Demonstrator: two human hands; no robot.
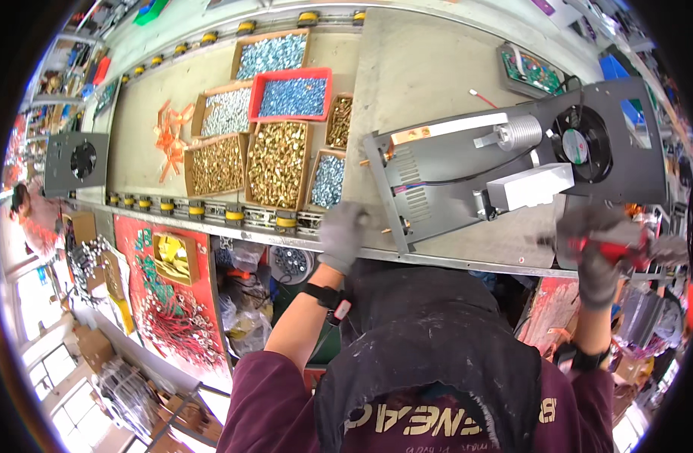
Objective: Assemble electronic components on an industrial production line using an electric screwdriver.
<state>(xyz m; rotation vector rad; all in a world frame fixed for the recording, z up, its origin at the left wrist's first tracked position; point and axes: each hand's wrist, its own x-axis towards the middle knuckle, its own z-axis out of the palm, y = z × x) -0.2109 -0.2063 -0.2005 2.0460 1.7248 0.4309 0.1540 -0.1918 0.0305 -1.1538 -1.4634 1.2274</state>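
My right hand (597, 275), in a grey glove, grips a red and black cordless drill (614, 248) over the bench's front edge; motion blurs the tool. My left hand (342, 234), also gloved, is held at the front rail with its fingers curled together; whatever they hold is hidden. Between the hands lies a dark grey metal panel (452, 177), tilted on the bench. Mounted on it are a black fan (580, 145), a ribbed silver cylinder (520, 132) and a white box-shaped part (531, 186). A black cable runs across the panel.
Left of the panel stand cardboard boxes of brass-coloured fasteners (278, 162) and a red bin (330, 94) of bluish ones. Orange plastic pieces (169, 140) lie farther left. A green circuit board (531, 72) sits at the back right. Roller strips (233, 215) edge the bench.
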